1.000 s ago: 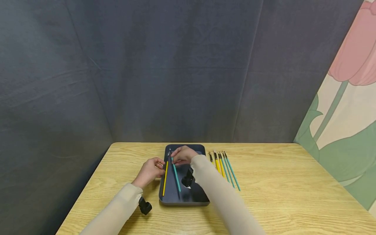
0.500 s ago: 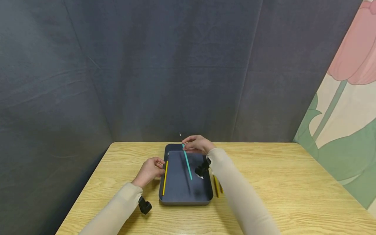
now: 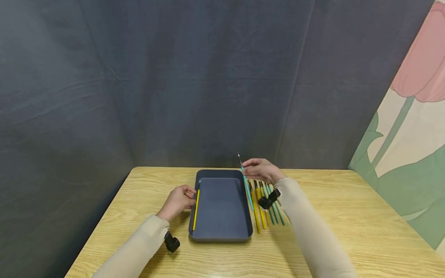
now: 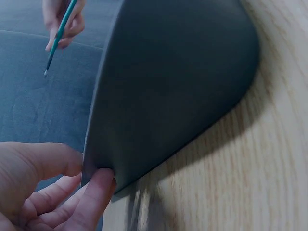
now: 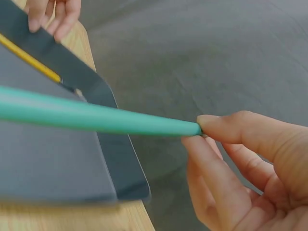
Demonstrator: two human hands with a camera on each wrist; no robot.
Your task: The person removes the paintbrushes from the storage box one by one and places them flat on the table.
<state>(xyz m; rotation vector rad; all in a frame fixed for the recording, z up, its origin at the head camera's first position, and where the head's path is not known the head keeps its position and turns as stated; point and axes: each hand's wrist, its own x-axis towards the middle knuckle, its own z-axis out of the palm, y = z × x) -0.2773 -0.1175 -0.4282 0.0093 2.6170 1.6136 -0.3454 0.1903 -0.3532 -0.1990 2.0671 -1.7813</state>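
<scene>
While the right hand (image 3: 259, 170) pinches the thin teal paintbrush (image 3: 246, 184) near its end, it could slip; the left hand (image 3: 178, 201) grips the dark grey plastic tray (image 3: 220, 235).

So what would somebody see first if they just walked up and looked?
Probably the right hand, pinching a teal paintbrush in the air just past the right edge of the dark tray. Next, the single yellow brush lying inside the tray along its left wall, where the left hand touches the rim. A row of yellow and teal brushes lies on the wooden table right of the tray.
</scene>
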